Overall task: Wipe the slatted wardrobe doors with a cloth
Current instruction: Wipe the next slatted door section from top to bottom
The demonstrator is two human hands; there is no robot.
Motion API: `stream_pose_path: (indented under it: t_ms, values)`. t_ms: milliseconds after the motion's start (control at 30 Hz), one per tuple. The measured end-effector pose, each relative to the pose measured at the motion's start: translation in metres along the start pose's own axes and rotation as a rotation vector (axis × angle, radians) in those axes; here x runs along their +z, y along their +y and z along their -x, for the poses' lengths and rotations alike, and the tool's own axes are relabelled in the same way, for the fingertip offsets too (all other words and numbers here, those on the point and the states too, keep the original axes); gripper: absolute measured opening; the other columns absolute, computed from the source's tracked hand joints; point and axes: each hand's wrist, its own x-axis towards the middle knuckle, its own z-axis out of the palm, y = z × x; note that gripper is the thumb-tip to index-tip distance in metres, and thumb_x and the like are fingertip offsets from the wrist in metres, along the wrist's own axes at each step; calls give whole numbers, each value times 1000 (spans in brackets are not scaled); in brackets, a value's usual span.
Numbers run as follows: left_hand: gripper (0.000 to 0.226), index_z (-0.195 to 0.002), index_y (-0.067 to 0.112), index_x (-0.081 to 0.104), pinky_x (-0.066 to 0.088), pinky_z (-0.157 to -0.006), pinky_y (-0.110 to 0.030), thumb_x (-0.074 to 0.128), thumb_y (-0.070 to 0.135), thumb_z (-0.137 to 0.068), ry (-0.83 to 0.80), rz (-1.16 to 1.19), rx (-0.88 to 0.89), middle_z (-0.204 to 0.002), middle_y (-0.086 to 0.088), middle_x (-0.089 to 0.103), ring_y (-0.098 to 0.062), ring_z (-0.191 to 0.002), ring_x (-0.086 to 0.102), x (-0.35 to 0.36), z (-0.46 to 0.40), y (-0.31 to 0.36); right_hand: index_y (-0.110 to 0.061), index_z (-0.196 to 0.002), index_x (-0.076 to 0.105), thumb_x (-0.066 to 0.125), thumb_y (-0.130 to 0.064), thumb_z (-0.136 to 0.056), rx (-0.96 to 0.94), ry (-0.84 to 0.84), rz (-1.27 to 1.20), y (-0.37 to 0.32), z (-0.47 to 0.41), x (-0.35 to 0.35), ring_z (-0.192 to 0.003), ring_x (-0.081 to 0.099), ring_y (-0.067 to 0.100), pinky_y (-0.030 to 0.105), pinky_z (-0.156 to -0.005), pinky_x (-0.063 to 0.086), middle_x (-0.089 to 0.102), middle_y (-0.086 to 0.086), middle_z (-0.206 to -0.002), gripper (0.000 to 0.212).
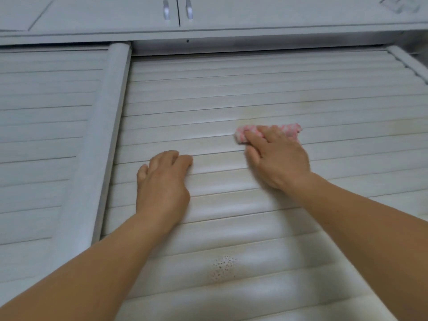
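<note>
A white slatted wardrobe door fills the middle and right of the head view. My right hand presses a folded pink-and-white cloth flat against a slat at mid height, fingers stretched over it; the cloth sticks out past the fingertips on both sides. My left hand rests on the slats lower and to the left, its fingertips bent against a slat edge, holding nothing. The right hand looks motion-blurred.
A second slatted door lies to the left, overlapping behind a rounded white door post. Above run a frame rail and upper cabinet doors with two metal handles. A speckled patch marks a lower slat.
</note>
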Motion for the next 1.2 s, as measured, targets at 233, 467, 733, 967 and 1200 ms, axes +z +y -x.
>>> stream_pose_path:
  t_ms: [233,467,733,967,1200]
  values:
    - [71,-144,31,25,3,-115,-46,35,-4,-83,-176,-27,52,-154,4,14,-17,-143,2,11,-26,29,-27,-139,36,26,-39,-97,333,-36,1,26,-5,0,-137,22,35,53,-109,23,30,6,-150,45]
    - [63,-140,31,34,13,-113,-47,34,0,-85,-137,-35,56,-152,3,22,-19,-141,12,13,-24,29,-39,-144,30,23,-40,-99,-78,-141,-160,-58,-24,5,-145,0,26,51,-115,2,9,-5,-159,45]
    - [63,-138,35,37,20,-111,-42,38,1,-85,-107,-83,67,-145,6,31,-17,-135,23,9,-26,27,-39,-141,32,26,-43,-97,-51,-45,-20,3,-39,4,-139,21,26,51,-113,14,29,-2,-151,44]
    - [57,-131,29,50,26,-104,-32,38,-2,-85,-58,-4,25,-138,3,41,-21,-128,32,8,-31,34,-26,-139,37,22,-40,-98,278,-38,39,65,-35,-5,-132,28,34,49,-106,27,34,6,-146,46]
    - [57,-134,30,48,25,-107,-34,39,1,-85,-50,-36,29,-141,1,39,-23,-129,32,11,-28,33,-34,-145,30,22,-43,-99,50,-83,-125,-23,-45,6,-144,4,31,53,-114,4,14,-3,-158,47]
